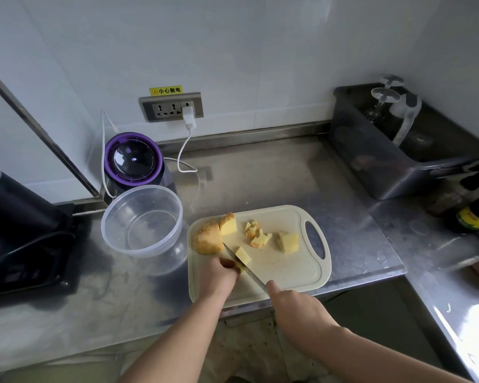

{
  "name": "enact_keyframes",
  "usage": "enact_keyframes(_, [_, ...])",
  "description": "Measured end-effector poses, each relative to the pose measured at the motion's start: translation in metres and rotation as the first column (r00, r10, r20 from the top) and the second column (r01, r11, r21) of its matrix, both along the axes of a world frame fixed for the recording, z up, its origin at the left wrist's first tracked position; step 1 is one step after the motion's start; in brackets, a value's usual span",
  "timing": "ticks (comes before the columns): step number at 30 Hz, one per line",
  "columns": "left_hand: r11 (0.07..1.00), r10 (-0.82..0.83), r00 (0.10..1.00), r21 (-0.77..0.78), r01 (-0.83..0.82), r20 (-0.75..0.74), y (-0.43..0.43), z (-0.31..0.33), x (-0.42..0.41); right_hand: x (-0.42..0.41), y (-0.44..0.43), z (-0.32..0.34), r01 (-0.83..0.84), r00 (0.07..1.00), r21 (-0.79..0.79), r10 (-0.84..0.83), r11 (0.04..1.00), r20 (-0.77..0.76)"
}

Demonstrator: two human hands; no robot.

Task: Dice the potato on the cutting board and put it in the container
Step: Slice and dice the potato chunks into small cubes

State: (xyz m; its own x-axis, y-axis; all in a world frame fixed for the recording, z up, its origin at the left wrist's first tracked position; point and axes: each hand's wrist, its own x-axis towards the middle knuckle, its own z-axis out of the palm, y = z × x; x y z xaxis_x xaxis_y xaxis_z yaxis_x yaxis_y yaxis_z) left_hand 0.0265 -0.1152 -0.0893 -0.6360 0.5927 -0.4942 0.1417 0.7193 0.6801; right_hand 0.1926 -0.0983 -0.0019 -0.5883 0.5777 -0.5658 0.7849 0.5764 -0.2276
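Note:
A cream cutting board (288, 269) lies on the steel counter. On its left end rest a large unpeeled potato chunk (207, 240) and a smaller wedge (228, 224). Several small dice (256, 234) and a bigger yellow piece (288, 242) lie toward the board's handle hole. My right hand (296, 310) grips a knife (246, 269) whose blade runs up-left beside a yellow piece (243, 255). My left hand (219, 275) has its fingers curled at the blade, holding down potato that they hide. The clear round container (142, 221) stands empty left of the board.
A purple-rimmed appliance (133, 160) with a white cable plugged into the wall socket (172, 107) stands behind the container. A dark appliance (20, 233) sits far left. A grey bin (398, 153) with glassware stands at the back right, and bottles (476, 214) stand on the right.

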Motion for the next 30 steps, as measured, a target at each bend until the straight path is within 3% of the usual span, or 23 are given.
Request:
enact_keyframes(6, [1.000,-0.009,1.000,0.004,0.009,-0.016,-0.001,0.006,0.002,0.000,0.001,-0.010,0.013,0.999,0.010,-0.013,1.000,0.034])
enact_keyframes(12, [1.000,-0.009,1.000,-0.013,0.008,-0.015,0.000,0.006,0.001,0.008,0.007,-0.004,0.073,0.986,-0.007,-0.073,0.997,-0.150])
enact_keyframes(18, [0.966,-0.255,0.935,-0.098,0.238,-0.248,0.004,0.011,0.006,0.015,0.025,0.012,0.097,0.973,0.064,-0.082,0.993,-0.215])
enact_keyframes(22, [0.951,-0.307,0.877,-0.150,0.270,-0.371,0.005,0.010,0.013,0.019,0.032,0.015,0.147,0.965,0.079,-0.125,0.986,-0.231])
enact_keyframes(30, [0.930,-0.358,0.849,-0.228,0.288,-0.389,0.006,0.009,0.004,0.025,0.034,0.008,0.183,0.958,0.047,-0.167,0.982,-0.234])
